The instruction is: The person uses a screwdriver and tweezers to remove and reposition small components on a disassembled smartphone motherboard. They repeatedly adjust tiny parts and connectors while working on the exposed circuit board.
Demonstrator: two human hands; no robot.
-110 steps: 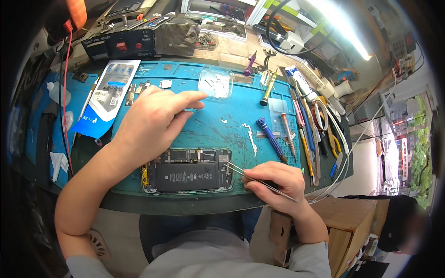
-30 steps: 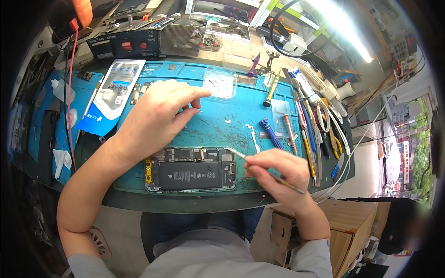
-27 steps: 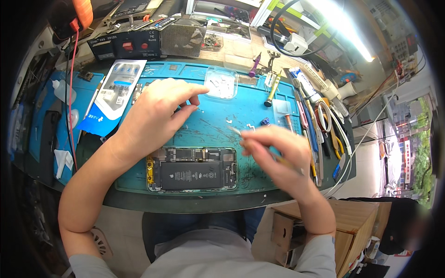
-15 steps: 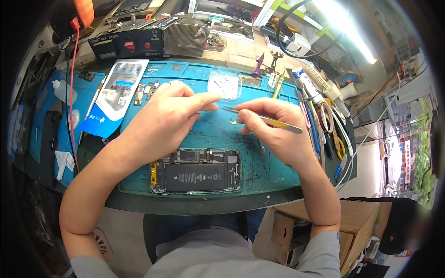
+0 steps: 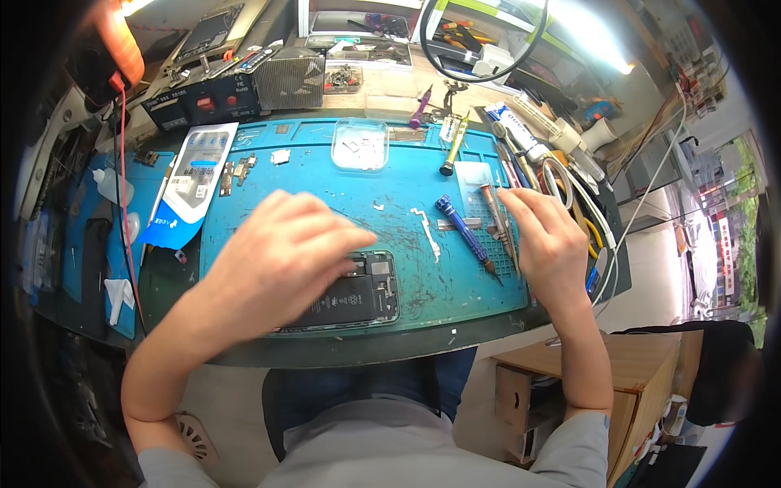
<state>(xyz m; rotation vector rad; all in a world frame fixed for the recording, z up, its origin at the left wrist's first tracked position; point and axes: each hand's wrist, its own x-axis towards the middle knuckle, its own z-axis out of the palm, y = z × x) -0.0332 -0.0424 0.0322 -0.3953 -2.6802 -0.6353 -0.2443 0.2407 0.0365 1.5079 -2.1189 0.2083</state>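
Note:
My left hand (image 5: pixel 281 268), blurred, hovers over the opened phone (image 5: pixel 366 301), covering its left part; its fingers are curled, and whatever they may hold is hidden. My right hand (image 5: pixel 549 244) is at the mat's right side, fingertips pinched on a slim metal tool (image 5: pixel 508 244) lying alongside a red-handled screwdriver (image 5: pixel 488 203). Left of that lie a blue screwdriver (image 5: pixel 461 228) and a thin white bracket (image 5: pixel 427 236). A clear box (image 5: pixel 360 146) with small parts sits at the back of the blue mat (image 5: pixel 268 179), near an olive screwdriver (image 5: pixel 454 150).
A blister pack (image 5: pixel 195 171), small boards (image 5: pixel 232 175) and a squeeze bottle (image 5: pixel 106 183) are at the left. A black device (image 5: pixel 195 106) stands behind. More tools and cables (image 5: pixel 569 179) crowd the right. A dark shape (image 5: pixel 724 366) sits beside a wooden cabinet (image 5: pixel 594 358).
My left hand has come down over the phone. My right hand has moved from the mat's middle to the tools on its right, uncovering the blue screwdriver.

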